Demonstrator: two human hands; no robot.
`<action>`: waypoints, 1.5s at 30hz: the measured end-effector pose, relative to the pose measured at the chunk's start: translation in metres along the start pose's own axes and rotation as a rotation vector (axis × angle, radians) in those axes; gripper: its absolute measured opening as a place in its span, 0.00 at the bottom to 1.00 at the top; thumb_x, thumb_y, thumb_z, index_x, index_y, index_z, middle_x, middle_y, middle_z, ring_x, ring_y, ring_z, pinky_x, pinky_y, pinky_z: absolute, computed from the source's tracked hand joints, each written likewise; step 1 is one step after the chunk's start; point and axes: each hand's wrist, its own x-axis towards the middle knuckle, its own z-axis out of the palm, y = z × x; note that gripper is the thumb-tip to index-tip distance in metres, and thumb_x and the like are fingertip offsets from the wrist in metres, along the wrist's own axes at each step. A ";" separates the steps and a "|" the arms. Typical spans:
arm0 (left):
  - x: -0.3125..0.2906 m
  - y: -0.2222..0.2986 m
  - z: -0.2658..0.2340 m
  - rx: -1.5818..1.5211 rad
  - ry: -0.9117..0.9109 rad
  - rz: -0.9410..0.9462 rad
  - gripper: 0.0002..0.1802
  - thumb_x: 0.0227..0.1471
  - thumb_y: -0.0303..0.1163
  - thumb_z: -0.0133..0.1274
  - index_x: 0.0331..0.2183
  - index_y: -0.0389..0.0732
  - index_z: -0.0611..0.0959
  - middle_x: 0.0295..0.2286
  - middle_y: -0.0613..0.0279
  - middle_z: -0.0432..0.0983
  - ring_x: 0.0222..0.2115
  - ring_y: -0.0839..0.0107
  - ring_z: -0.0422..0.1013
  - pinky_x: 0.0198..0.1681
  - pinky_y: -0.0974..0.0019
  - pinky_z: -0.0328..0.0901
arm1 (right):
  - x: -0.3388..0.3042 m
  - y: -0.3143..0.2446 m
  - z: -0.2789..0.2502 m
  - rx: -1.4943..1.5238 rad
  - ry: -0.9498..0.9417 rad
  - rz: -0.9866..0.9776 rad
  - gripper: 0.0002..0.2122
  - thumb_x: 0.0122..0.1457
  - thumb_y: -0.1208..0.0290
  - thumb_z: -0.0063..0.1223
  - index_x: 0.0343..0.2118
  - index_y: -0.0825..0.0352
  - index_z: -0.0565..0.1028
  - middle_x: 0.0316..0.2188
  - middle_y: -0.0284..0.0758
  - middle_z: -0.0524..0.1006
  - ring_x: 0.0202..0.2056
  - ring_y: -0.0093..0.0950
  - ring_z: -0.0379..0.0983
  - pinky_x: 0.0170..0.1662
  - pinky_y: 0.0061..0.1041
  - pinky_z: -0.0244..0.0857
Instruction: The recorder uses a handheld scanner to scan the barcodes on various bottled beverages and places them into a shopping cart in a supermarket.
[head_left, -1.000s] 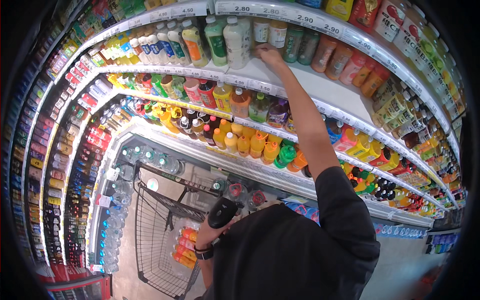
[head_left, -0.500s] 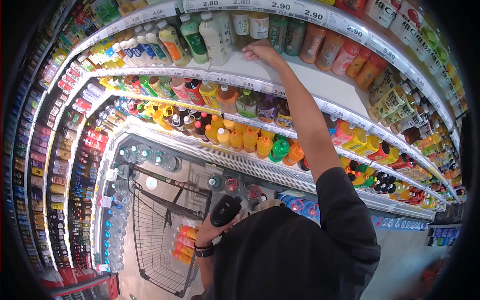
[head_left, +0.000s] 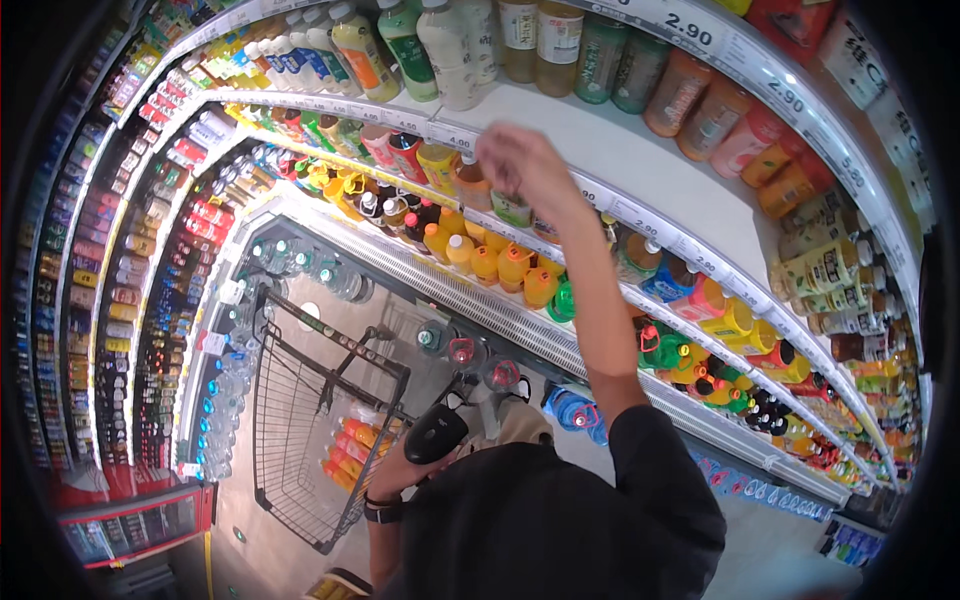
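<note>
Right hand (head_left: 525, 170) half-open, blurred, apparently empty, before the shelf edge (head_left: 630, 210). Left hand (head_left: 395, 472) wrapped round a black scanner (head_left: 436, 433) near the black shirt (head_left: 540, 520). Scanner probably light, stiff, smooth; best gripped round its body. Long axis slants lower left to upper right.

Shiny plastic, matt cloth and thin metal are all around you.
Your black shirt (head_left: 520, 520) looks like soft, matt cloth. The black handheld device (head_left: 436, 436) looks like smooth plastic with a little shine. The cart (head_left: 290, 523) looks like thin metal wire. The tall white bottle (head_left: 448, 60) looks like glossy plastic. The white shelf (head_left: 610, 143) looks smooth, and the price strip (head_left: 690, 32) looks like paper behind shiny plastic.
</note>
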 end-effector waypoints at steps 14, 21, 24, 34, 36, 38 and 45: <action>-0.024 -0.018 -0.034 0.070 -0.085 0.130 0.14 0.52 0.38 0.63 0.38 0.41 0.81 0.20 0.73 0.73 0.18 0.85 0.66 0.21 0.76 0.62 | -0.296 0.297 0.124 0.099 0.030 0.742 0.12 0.65 0.66 0.45 0.26 0.63 0.74 0.20 0.25 0.69 0.22 0.17 0.64 0.26 0.19 0.57; -0.086 -0.070 -0.101 -0.082 -0.125 0.251 0.16 0.51 0.41 0.64 0.35 0.41 0.79 0.17 0.72 0.73 0.17 0.82 0.69 0.20 0.75 0.63 | -0.262 0.258 0.186 -0.150 -0.180 0.794 0.12 0.66 0.66 0.45 0.35 0.67 0.78 0.19 0.24 0.68 0.22 0.14 0.64 0.25 0.17 0.57; -0.121 -0.120 -0.135 -0.105 -0.091 0.326 0.17 0.51 0.41 0.64 0.36 0.40 0.78 0.18 0.72 0.74 0.17 0.82 0.69 0.20 0.75 0.63 | -0.221 0.236 0.253 -0.178 -0.345 0.816 0.12 0.66 0.66 0.45 0.38 0.69 0.77 0.18 0.24 0.66 0.21 0.13 0.62 0.23 0.17 0.55; -0.258 -0.263 -0.185 -0.534 0.216 0.096 0.31 0.48 0.38 0.66 0.51 0.40 0.73 0.24 0.69 0.75 0.21 0.81 0.68 0.24 0.73 0.64 | -0.186 0.459 0.424 -0.431 -0.777 0.911 0.16 0.63 0.65 0.49 0.46 0.72 0.74 0.35 0.37 0.79 0.36 0.25 0.77 0.40 0.24 0.72; -0.275 -0.287 -0.177 -0.587 0.306 0.085 0.31 0.48 0.37 0.66 0.52 0.40 0.73 0.24 0.70 0.75 0.20 0.83 0.67 0.22 0.75 0.62 | -0.200 0.552 0.424 -0.584 -0.823 0.841 0.19 0.60 0.63 0.53 0.48 0.73 0.74 0.38 0.41 0.79 0.39 0.30 0.78 0.42 0.28 0.73; -0.283 -0.311 -0.171 -0.627 0.397 0.047 0.26 0.49 0.36 0.65 0.49 0.40 0.76 0.23 0.72 0.74 0.18 0.83 0.66 0.21 0.76 0.61 | -0.212 0.609 0.423 -1.479 -0.563 0.537 0.25 0.52 0.61 0.59 0.50 0.74 0.72 0.40 0.48 0.79 0.44 0.42 0.77 0.47 0.39 0.72; -0.306 -0.330 -0.147 -0.964 0.567 -0.075 0.13 0.50 0.34 0.64 0.38 0.41 0.83 0.22 0.72 0.75 0.19 0.84 0.67 0.21 0.77 0.61 | -0.234 0.579 0.469 -1.600 -0.262 0.683 0.26 0.49 0.64 0.63 0.49 0.70 0.69 0.48 0.49 0.74 0.50 0.47 0.72 0.52 0.46 0.67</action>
